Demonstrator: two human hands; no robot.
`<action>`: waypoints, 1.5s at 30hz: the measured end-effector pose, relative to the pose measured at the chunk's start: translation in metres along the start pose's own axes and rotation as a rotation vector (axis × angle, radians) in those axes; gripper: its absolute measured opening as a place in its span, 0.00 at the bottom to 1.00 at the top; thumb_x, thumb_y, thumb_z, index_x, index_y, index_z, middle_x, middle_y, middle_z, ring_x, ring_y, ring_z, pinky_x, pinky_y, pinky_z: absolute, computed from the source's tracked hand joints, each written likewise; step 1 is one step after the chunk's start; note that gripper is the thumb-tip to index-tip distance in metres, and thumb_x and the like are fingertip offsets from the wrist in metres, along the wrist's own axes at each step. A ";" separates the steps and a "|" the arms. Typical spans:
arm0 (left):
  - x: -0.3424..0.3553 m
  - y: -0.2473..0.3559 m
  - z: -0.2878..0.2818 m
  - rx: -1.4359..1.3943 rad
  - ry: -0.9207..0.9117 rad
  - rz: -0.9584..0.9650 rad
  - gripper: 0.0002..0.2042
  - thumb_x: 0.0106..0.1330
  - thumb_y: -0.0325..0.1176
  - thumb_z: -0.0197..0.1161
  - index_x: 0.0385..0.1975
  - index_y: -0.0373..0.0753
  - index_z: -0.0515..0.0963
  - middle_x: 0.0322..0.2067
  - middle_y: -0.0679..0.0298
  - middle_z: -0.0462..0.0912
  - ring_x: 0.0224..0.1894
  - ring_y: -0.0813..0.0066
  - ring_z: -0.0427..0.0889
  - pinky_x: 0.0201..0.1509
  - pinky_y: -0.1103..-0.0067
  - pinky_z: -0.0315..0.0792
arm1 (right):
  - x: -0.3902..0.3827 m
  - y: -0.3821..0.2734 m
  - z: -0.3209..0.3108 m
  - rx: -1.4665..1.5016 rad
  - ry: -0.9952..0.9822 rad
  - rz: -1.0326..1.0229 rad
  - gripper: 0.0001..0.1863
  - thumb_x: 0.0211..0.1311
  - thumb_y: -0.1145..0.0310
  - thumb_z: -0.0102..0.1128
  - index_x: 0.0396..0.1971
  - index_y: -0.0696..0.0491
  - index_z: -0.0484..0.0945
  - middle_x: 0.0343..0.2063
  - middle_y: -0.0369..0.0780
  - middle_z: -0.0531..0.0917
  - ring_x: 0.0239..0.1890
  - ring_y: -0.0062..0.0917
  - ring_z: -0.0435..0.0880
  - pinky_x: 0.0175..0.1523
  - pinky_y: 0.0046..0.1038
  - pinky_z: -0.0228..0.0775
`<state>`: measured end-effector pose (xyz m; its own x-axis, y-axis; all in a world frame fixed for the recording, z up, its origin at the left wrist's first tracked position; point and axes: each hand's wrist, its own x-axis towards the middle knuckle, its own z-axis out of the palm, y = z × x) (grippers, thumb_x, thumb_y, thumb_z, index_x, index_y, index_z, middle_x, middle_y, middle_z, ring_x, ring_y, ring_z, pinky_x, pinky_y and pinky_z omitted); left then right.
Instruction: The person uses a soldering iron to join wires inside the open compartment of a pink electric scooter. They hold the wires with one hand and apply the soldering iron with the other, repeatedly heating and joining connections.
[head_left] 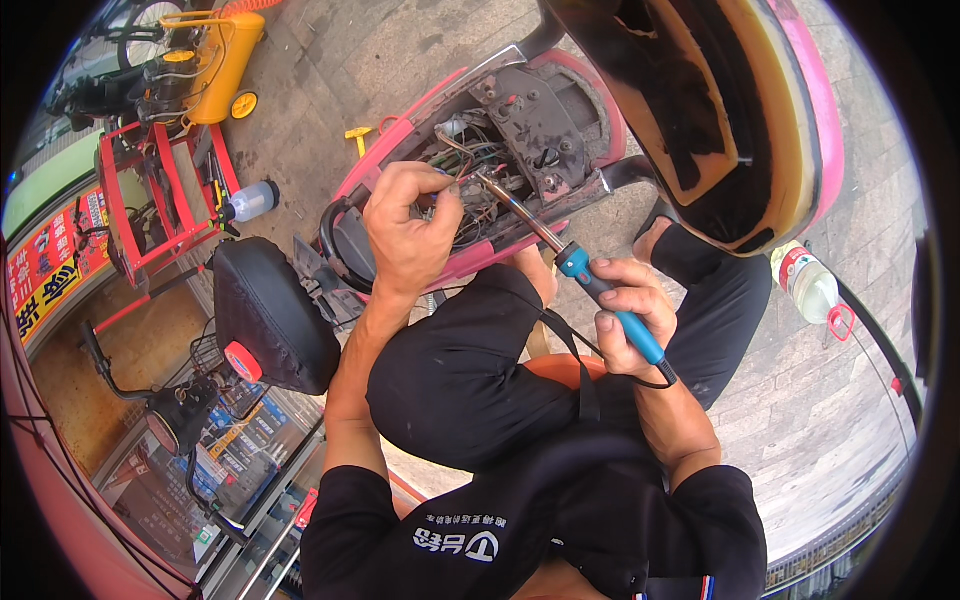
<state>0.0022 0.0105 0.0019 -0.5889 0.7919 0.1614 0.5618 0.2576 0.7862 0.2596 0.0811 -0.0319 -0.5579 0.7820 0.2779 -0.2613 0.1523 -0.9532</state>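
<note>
My right hand (640, 312) is closed round the blue-and-grey handle of a soldering iron (535, 225), its metal barrel angled up and to the left. The iron's tip is among wires in the open body of a pink scooter (585, 85). Close by the tip, my left hand (415, 225) pinches a thin wire (462, 181) between thumb and forefinger. Around them a tangle of coloured wires (475, 150) fills the compartment, beside a dusty black cover (540, 130). Exactly where the tip touches is too small to tell.
The scooter's raised seat (800, 110) stands at the upper right. A padded black backrest (275, 315) is at my left. Farther off are a yellow air compressor (225, 65), a red metal frame (165, 190), a yellow-handled tool (358, 138) on the paving and a clear plastic bottle (812, 290).
</note>
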 end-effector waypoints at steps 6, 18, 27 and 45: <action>0.001 0.000 -0.001 0.010 -0.014 -0.002 0.05 0.53 0.18 0.66 0.28 0.33 0.80 0.30 0.60 0.81 0.28 0.75 0.80 0.30 0.81 0.74 | 0.000 0.001 0.001 0.017 0.009 -0.001 0.08 0.56 0.75 0.63 0.35 0.59 0.78 0.46 0.52 0.82 0.42 0.37 0.84 0.47 0.33 0.76; 0.002 0.002 -0.002 0.095 -0.044 0.074 0.05 0.51 0.19 0.66 0.28 0.33 0.80 0.29 0.59 0.81 0.28 0.72 0.80 0.31 0.79 0.73 | 0.000 0.000 0.000 0.007 0.003 0.005 0.08 0.56 0.75 0.63 0.35 0.59 0.79 0.46 0.52 0.82 0.42 0.37 0.84 0.46 0.33 0.76; 0.002 0.005 -0.001 0.101 -0.049 0.052 0.05 0.51 0.20 0.66 0.28 0.34 0.81 0.29 0.58 0.81 0.29 0.66 0.82 0.34 0.76 0.75 | 0.001 0.000 0.000 0.000 -0.006 -0.006 0.08 0.55 0.76 0.63 0.36 0.59 0.78 0.46 0.52 0.82 0.42 0.37 0.84 0.47 0.33 0.76; 0.000 0.006 -0.002 0.091 -0.090 0.021 0.04 0.55 0.19 0.66 0.30 0.33 0.80 0.32 0.61 0.81 0.31 0.75 0.79 0.35 0.80 0.72 | 0.000 0.003 0.004 0.032 0.007 -0.027 0.10 0.53 0.77 0.64 0.37 0.59 0.79 0.47 0.53 0.82 0.41 0.37 0.84 0.45 0.33 0.76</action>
<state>0.0043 0.0106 0.0081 -0.5241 0.8432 0.1194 0.6262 0.2865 0.7251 0.2556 0.0793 -0.0345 -0.5446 0.7821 0.3028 -0.3015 0.1544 -0.9409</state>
